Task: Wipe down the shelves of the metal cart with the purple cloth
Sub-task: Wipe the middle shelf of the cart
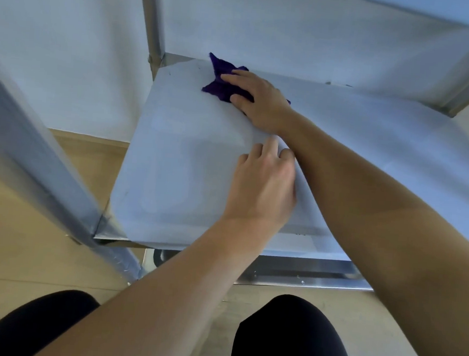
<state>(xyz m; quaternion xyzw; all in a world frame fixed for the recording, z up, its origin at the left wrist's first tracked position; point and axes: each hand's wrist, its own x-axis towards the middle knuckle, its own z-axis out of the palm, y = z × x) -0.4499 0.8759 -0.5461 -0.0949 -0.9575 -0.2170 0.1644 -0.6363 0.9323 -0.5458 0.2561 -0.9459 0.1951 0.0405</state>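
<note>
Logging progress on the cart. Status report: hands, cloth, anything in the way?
Right hand flat on purple cloth, far left corner of shelf. Left hand resting on shelf, holding nothing. Corner post just left of cloth.

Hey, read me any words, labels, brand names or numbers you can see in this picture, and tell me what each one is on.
No text can be read in this view.
Shelf: plain surface; a few tiny dark specks by its front edge, too small to tell whether they are writing.
Purple cloth under the right hand: no tag or label shows.
Cart post: bare metal, no marking.
</note>
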